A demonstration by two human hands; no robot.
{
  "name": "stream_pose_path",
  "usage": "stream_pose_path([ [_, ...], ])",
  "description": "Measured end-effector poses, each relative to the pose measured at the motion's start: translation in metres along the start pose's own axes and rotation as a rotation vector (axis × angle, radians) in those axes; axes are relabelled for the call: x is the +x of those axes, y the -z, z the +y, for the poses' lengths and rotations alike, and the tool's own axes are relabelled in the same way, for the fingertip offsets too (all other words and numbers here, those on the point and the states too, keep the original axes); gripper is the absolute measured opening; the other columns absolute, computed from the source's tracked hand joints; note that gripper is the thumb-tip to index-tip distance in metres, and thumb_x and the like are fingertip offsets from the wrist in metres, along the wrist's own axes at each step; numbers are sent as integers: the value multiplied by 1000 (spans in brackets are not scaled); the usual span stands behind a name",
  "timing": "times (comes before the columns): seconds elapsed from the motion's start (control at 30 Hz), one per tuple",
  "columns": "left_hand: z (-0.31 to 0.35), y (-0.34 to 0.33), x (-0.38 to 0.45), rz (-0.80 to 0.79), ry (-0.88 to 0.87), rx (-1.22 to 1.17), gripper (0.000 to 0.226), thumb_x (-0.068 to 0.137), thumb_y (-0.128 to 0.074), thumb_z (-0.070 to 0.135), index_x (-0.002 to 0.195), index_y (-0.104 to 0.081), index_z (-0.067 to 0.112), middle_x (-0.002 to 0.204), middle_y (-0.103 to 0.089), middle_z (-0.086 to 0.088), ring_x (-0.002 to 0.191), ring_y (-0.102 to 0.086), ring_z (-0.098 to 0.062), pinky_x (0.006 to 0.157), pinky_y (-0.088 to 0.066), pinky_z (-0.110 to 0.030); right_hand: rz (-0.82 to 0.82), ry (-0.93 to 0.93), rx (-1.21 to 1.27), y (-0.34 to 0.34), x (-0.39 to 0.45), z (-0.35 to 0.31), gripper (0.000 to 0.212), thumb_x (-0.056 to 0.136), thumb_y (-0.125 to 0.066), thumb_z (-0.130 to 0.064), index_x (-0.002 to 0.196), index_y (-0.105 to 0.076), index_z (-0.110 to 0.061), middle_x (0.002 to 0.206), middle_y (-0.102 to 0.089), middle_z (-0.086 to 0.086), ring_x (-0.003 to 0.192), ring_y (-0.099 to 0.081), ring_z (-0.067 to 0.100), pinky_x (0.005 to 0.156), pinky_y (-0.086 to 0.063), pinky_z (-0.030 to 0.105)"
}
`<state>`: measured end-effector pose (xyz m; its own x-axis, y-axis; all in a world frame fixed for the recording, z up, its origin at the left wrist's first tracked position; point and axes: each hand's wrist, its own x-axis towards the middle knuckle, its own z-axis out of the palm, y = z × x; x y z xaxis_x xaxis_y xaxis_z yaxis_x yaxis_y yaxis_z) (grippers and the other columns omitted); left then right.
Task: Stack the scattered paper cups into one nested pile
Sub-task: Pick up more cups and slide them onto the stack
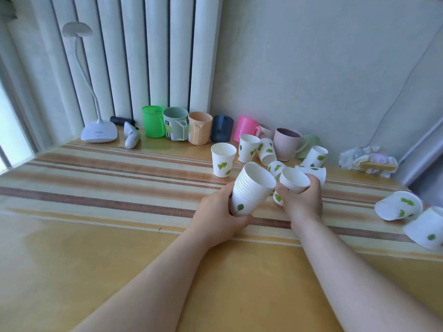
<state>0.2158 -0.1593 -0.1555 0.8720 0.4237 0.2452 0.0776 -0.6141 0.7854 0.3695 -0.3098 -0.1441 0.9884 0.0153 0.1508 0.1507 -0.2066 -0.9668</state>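
At the centre of the frame we are gripping the nested pile (251, 190) in our left hand (220, 216), fingers wrapped round its base, while our right hand (303, 200) is closing around a single cup (293, 182) just beside it. We are mid-stack: next, that cup needs tipping and sliding mouth-up into the pile. Loose cups (223, 162) are waiting above and at the right edge.
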Motion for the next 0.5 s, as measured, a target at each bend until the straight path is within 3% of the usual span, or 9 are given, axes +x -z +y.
stream_pose_path([
  [0.13,-1,-4,1,7,-35,3,56,80,-82,37,132,-61,43,98,-72,16,94,-64,-10,75,-49,-25,89,-80,464,16,-2,8,53,86,-87,-29,133,-62,-25,123,-77,-3,113,-77,23,87,-63,39],
  [0.27,1,-8,1,16,-64,40,63,80,-84,40,137,-59,46,101,-71,18,96,-62,-10,78,-49,-27,-48,-163,835,32,1,-10,32,102,-73,-28,133,-68,-22,126,-80,5,115,-78,24,81,-65,35],
  [0.37,4,-7,0,25,-74,70,68,80,-85,41,142,-57,46,103,-70,19,98,-61,-9,82,-51,-28,-237,-159,880,32,-4,-30,42,97,-74,-35,136,-67,-21,128,-79,5,110,-80,22,82,-65,35],
  [0.5,4,-7,-2,29,-88,71,73,79,-86,42,144,-54,50,103,-70,20,98,-61,-8,81,-50,-27,-413,-14,722,25,-15,-35,40,86,-73,-25,125,-66,-28,124,-75,4,107,-75,22,78,-62,35],
])
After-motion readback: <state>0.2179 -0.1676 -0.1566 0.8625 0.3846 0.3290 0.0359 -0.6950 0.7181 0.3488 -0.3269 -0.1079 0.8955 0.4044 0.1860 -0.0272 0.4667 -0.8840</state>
